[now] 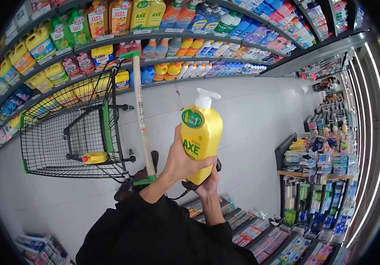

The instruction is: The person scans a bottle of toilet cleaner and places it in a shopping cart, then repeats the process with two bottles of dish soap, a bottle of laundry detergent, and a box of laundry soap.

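Note:
A yellow AXE pump bottle [202, 137] with a white pump top is held up in front of me, slightly tilted. My left hand [182, 160] wraps round its lower left side, thumb across the front. Below and behind the bottle's base is my right hand [209, 183], its fingers curled round a dark object [216, 165] that is mostly hidden by the bottle and cannot be made out. A round green "No.1" label shows near the bottle's shoulder.
A black wire shopping cart [70, 137] with a pale handle bar [140, 110] stands at the left, a yellow bottle [95, 157] inside. Shelves of cleaning bottles [154, 33] curve across the top. Packaged goods hang on a rack [315, 176] at the right; more shelves [260, 234] lie below.

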The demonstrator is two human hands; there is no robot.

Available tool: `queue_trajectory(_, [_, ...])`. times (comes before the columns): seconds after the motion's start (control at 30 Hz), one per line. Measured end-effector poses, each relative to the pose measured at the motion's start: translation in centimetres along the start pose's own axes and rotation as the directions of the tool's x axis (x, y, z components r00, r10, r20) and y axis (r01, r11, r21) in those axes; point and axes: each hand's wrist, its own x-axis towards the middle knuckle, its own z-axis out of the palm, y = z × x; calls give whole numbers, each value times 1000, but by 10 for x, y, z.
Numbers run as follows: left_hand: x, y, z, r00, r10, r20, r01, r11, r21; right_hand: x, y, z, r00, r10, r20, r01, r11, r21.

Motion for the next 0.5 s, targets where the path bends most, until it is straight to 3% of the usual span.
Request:
queue_trajectory(0.1, [25, 0, 21, 999, 1, -47, -3, 999, -42, 15, -26, -6, 980, 45, 196, -55, 997, 50])
queue_trajectory(0.17, [41, 3, 31, 998, 32, -58, -35, 998, -50, 24, -34, -5, 999, -19, 45, 25, 990, -139])
queue_trajectory(0.23, [56, 8, 36, 995, 57, -78, -53, 997, 48, 36, -42, -15, 995, -20, 96, 29, 996, -87])
queue_trajectory(0.43, [100, 5, 22, 982, 147, -117, -133, 984, 117, 102, -56, 25, 998, 36, 59, -29, 993, -112])
queue_trajectory(0.47, [109, 6, 22, 973, 154, -171, -155, 988, 7, 115, -60, 22, 996, 64, 64, -55, 990, -129])
queue_trajectory(0.5, [118, 4, 16, 972, 161, -172, -161, 987, 16, 129, -65, 21, 995, 66, 73, -56, 991, -125])
